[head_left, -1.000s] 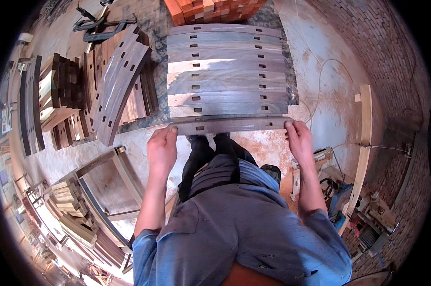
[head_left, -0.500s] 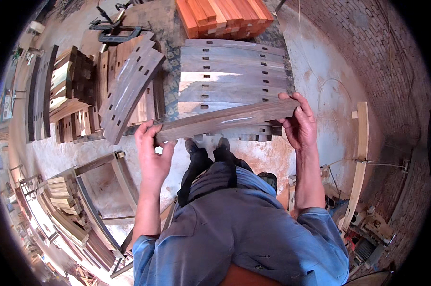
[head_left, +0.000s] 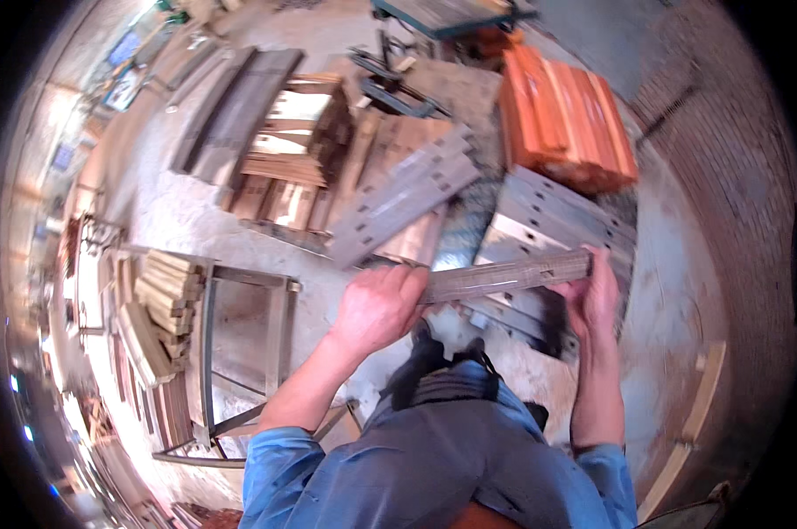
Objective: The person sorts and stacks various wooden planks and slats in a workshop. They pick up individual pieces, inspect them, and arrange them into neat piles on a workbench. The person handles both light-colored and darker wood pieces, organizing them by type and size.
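Note:
Between my two hands I hold a dark brown wooden slat (head_left: pixel 509 277) up in front of me, its right end a little higher in the picture. My left hand (head_left: pixel 383 304) is closed round the left end, knuckles upward. At the other end my right hand (head_left: pixel 591 291) grips the slat with the fingers bent over it. Beyond and partly beneath it lies a row of grey-brown slats with small slots (head_left: pixel 553 212). Left of that row, a few more slotted slats (head_left: pixel 407 194) lie slantwise over paler boards.
Reddish-orange timber (head_left: pixel 566 115) is stacked at the far right, with black clamps (head_left: pixel 394 88) left of it. More wood piles (head_left: pixel 297 132) stand at the far left. A frame (head_left: pixel 203 353) holding pale wood pieces stands near left. A brick wall (head_left: pixel 725 176) runs along the right.
My view has swung left, so the piles appear further right. My left hand has turned from a fingertip hold to a knuckles-up grip on the slat. The right hand still holds its end.

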